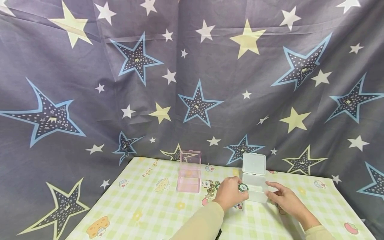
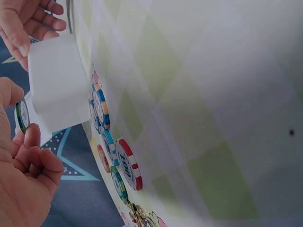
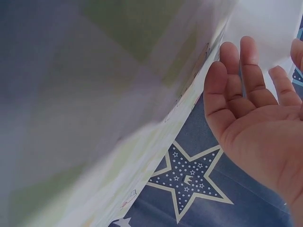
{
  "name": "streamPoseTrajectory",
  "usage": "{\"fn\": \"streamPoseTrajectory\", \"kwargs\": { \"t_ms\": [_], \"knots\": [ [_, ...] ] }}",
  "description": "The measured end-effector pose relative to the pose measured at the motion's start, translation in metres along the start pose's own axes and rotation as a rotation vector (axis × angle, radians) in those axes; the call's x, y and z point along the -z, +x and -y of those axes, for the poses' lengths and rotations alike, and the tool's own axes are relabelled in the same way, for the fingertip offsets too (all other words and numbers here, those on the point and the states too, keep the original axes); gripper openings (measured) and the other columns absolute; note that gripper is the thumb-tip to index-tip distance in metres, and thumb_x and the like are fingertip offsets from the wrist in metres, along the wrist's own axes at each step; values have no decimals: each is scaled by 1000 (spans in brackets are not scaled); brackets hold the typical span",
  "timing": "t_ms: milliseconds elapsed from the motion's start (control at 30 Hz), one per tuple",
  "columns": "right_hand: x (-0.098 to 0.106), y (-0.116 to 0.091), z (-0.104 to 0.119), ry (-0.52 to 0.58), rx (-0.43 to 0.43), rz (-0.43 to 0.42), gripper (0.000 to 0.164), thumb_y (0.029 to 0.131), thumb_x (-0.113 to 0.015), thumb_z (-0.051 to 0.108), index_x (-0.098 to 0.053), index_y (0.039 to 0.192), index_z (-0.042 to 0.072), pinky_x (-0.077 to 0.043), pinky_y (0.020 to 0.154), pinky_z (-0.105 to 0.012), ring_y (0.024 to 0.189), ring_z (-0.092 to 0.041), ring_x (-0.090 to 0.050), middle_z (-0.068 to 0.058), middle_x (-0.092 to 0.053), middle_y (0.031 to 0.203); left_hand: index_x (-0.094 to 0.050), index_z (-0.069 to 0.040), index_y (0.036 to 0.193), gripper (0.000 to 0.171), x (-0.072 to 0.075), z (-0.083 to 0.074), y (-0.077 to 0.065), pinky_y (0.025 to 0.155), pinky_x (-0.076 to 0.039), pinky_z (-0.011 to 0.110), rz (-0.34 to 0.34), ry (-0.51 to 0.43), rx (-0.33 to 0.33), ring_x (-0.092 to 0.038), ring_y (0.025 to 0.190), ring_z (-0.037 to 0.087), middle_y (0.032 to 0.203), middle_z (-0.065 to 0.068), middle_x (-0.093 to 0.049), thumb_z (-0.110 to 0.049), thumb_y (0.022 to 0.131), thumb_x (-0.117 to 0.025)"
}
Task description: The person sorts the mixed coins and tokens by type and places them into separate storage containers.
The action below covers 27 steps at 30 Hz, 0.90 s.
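Note:
My left hand (image 1: 229, 195) pinches a green-edged poker chip (image 1: 243, 187) between thumb and finger. In the left wrist view the chip (image 2: 22, 115) stands on edge beside the rim of a white plastic box (image 2: 59, 80). The box's lid (image 1: 254, 163) is raised at the back. My right hand (image 1: 283, 198) is at the box's right side, with its fingers loosely bent and touching or very near the wall. The right wrist view shows its palm (image 3: 265, 127) holding nothing. Blue chips (image 2: 100, 108), a red-and-white chip (image 2: 129, 164) and another green chip (image 2: 118, 183) lie on the table.
Left of the chips stands a pink transparent box (image 1: 189, 186) with its lid up. Gold-coloured coins or trinkets (image 1: 209, 194) lie between the two boxes, near a white-faced chip (image 1: 206, 184). A checked cloth (image 1: 156, 213) covers the table, and a star-patterned curtain (image 1: 207, 66) hangs behind.

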State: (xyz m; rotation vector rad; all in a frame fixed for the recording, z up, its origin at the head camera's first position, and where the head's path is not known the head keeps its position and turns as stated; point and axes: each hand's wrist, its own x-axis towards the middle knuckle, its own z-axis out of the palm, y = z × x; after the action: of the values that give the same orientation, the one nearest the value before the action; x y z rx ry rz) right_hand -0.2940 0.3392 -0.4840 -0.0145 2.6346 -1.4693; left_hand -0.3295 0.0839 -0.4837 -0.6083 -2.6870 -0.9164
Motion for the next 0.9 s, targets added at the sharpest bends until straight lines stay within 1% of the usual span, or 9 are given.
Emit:
{"fn": "streamPoseTrajectory", "kwargs": {
  "t_ms": [200, 433, 533, 633, 700, 800, 900],
  "knots": [
    [0, -1, 0, -18, -4, -13, 69, 108, -66, 34, -39, 163, 2, -43, 52, -28, 60, -13, -45, -10, -72, 98, -78, -11, 111, 38, -4, -1, 2, 84, -61, 26, 20, -29, 24, -75, 98, 15, 104, 3, -81, -33, 81, -83],
    [0, -2, 4, -37, 6, -18, 70, 107, -67, 35, -40, 162, 1, -43, 52, -28, 60, -13, -46, -12, -73, 99, -78, -8, 109, 35, -10, -1, 5, 81, -61, 24, 6, -40, 35, -76, 94, 16, 101, 6, -81, -30, 81, -83],
    [0, -2, 3, -51, 11, -28, 69, 107, -67, 34, -41, 162, 1, -44, 53, -28, 64, -14, -50, -11, -74, 98, -78, -8, 110, 35, -12, -2, 7, 77, -60, 23, 8, -46, 42, -74, 87, 13, 99, 5, -80, -30, 82, -83],
    [1, -1, 2, -63, 17, -37, 68, 107, -67, 34, -42, 161, 1, -45, 54, -29, 67, -16, -53, -11, -75, 99, -78, -8, 112, 34, -15, -2, 9, 69, -56, 20, 14, -65, 47, -68, 77, 8, 96, 3, -79, -29, 85, -83],
    [1, -1, 2, -63, 14, -39, 68, 106, -68, 34, -43, 161, 2, -46, 55, -29, 67, -16, -54, -11, -75, 99, -78, -8, 113, 34, -17, -2, 10, 66, -54, 19, 19, -71, 48, -65, 73, 6, 95, 2, -79, -29, 87, -83],
    [1, 0, 2, -80, 22, -42, 68, 106, -68, 34, -44, 160, 1, -46, 56, -30, 70, -17, -56, -11, -76, 99, -78, -8, 115, 35, -18, -3, 10, 66, -54, 20, 20, -78, 49, -66, 73, 5, 94, 1, -79, -31, 89, -83],
    [1, 1, 4, -90, 18, -47, 67, 106, -68, 35, -46, 160, 3, -47, 56, -30, 69, -17, -56, -11, -75, 98, -77, -8, 119, 37, -19, -4, 10, 66, -54, 21, 30, -94, 56, -64, 68, 5, 86, -1, -77, -31, 91, -83]
  ]
}}
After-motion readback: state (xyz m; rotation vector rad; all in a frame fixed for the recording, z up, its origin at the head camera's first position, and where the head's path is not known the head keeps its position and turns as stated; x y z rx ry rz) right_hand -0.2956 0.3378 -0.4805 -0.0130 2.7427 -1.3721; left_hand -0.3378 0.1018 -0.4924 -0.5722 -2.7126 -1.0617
